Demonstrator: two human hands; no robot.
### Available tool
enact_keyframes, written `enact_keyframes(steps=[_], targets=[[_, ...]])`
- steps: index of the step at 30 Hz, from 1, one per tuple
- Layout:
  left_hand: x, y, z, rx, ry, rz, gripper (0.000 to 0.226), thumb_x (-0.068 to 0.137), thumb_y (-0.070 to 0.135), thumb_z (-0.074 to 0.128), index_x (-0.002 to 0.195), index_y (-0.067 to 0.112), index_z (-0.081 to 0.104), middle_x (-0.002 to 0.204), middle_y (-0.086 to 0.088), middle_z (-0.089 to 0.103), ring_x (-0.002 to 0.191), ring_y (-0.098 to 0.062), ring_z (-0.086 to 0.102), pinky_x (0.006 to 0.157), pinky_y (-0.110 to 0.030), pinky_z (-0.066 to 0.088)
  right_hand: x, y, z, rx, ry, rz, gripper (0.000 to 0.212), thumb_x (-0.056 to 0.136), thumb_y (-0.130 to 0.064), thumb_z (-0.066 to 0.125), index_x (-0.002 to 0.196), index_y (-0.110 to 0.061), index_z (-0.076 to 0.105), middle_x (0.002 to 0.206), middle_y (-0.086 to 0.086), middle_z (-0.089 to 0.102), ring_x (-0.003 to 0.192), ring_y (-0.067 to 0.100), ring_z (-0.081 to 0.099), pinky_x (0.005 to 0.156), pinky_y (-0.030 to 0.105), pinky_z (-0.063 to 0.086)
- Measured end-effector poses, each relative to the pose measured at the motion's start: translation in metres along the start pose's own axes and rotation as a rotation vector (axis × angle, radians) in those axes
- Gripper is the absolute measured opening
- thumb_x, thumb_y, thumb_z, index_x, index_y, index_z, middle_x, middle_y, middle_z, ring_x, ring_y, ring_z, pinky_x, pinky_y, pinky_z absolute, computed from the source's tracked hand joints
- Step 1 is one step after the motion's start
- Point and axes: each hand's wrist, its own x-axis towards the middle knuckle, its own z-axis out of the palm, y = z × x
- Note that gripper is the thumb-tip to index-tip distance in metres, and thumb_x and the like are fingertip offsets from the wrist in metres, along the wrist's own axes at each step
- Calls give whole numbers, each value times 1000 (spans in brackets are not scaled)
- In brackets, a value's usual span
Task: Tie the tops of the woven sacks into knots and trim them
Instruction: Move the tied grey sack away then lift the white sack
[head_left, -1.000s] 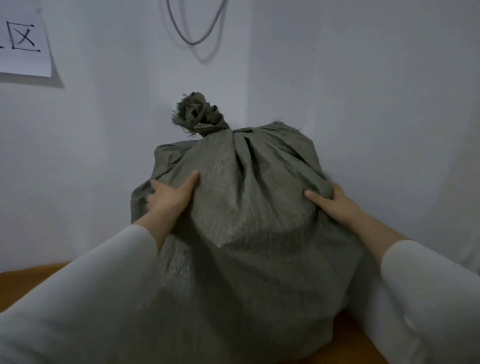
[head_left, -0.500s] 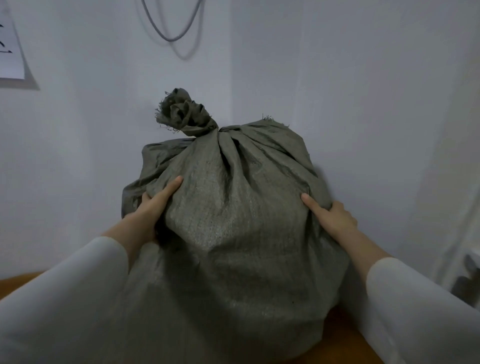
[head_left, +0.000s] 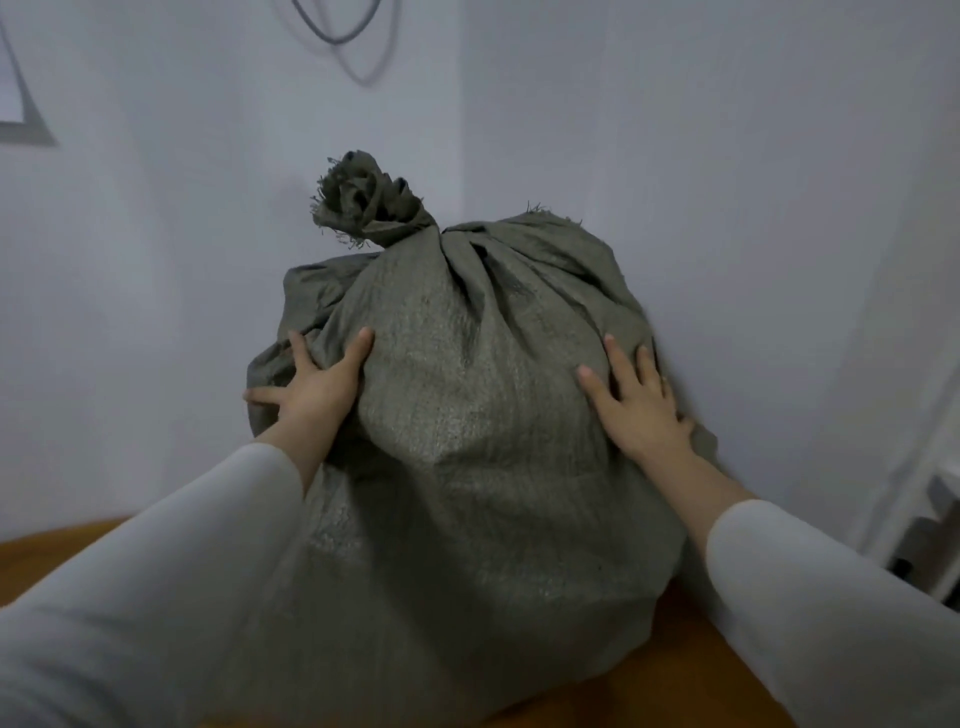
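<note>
A full grey-green woven sack (head_left: 467, 467) stands upright in a corner on a wooden surface. Its top is twisted into a frayed knot (head_left: 366, 208) that leans to the left. My left hand (head_left: 317, 384) lies flat on the sack's left shoulder with the fingers spread. My right hand (head_left: 634, 400) presses flat on the right shoulder, fingers apart. Neither hand grips the cloth. Both arms wear white sleeves. No cutting tool is in view.
White walls (head_left: 727, 208) meet in a corner right behind the sack. A grey cable loop (head_left: 337, 31) hangs on the wall above. A paper sheet (head_left: 10, 78) is at the far left. A white frame (head_left: 935, 493) stands at the right edge. The wooden surface (head_left: 691, 670) shows beneath the sack.
Both hands have slid lower and spread out flat on the sack's sides. The view has shifted a little, so the sack sits slightly further right in the picture.
</note>
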Motion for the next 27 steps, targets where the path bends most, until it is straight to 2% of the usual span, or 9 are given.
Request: enact_keyframes(steps=[3, 5, 8, 11, 16, 20, 23, 25, 27], targets=[[-11, 1, -3, 83, 43, 64, 104, 64, 88, 42, 145, 48, -12, 153, -17, -28, 142, -49, -2, 114, -60, 13, -5, -10, -9, -49, 15, 15, 68, 81, -79, 20, 142, -56, 0, 160, -5, -9, 147, 30, 1, 112, 64, 1], [-23, 1, -7, 92, 24, 129, 106, 63, 88, 42, 145, 47, -11, 154, -17, -25, 142, -49, 3, 113, -61, 18, -16, -17, -9, -62, -4, 7, 66, 83, -77, 19, 143, -54, 1, 160, -3, -8, 147, 30, 0, 113, 62, 0], [-52, -4, -22, 93, -35, 119, 99, 67, 86, 40, 146, 47, -5, 157, -19, -10, 142, -47, 14, 114, -58, 21, -38, -33, -10, -7, 39, -15, 61, 90, -68, 20, 146, -46, 10, 160, 4, 1, 147, 30, 3, 115, 59, 0], [-82, -14, -41, 102, -64, 100, 95, 72, 83, 37, 149, 42, -1, 156, -18, 17, 142, -38, 22, 116, -50, 21, -63, -57, -16, 62, 158, -141, 57, 95, -57, 23, 148, -35, 20, 158, 9, 15, 146, 28, 12, 117, 52, 5], [-146, -46, -75, 57, -54, 44, 89, 76, 76, 44, 149, 39, 10, 154, -5, 30, 139, -35, 31, 114, -48, 28, -124, -85, -4, 96, 191, -428, 50, 97, -44, 33, 140, -19, 38, 147, 8, 37, 136, 27, 32, 117, 44, 16], [-194, -88, -99, 100, 2, -59, 80, 88, 59, 45, 151, 22, 13, 157, -4, 22, 141, -34, 28, 110, -47, 30, -185, -97, 27, 113, 107, -577, 42, 95, -39, 43, 130, -16, 50, 136, 6, 49, 127, 24, 43, 115, 41, 21], [-229, -124, -129, 152, 64, -145, 72, 93, 51, 46, 147, 7, 27, 150, -11, 35, 134, -34, 37, 95, -38, 40, -236, -111, 50, 108, -18, -698, 38, 94, -34, 46, 127, -16, 52, 132, 5, 52, 125, 23, 45, 113, 38, 22], [-245, -150, -153, 169, 112, -188, 69, 94, 47, 46, 144, 1, 31, 144, -14, 41, 128, -35, 44, 83, -35, 40, -269, -125, 63, 89, -149, -767, 36, 94, -32, 47, 126, -17, 53, 132, 4, 53, 125, 23, 45, 111, 36, 24], [-260, -173, -178, 195, 145, -212, 66, 95, 44, 47, 140, -3, 37, 133, -18, 52, 116, -35, 53, 81, -35, 46, -299, -140, 77, 56, -287, -810, 35, 93, -32, 48, 125, -18, 54, 132, 3, 54, 125, 23, 46, 110, 35, 27]])
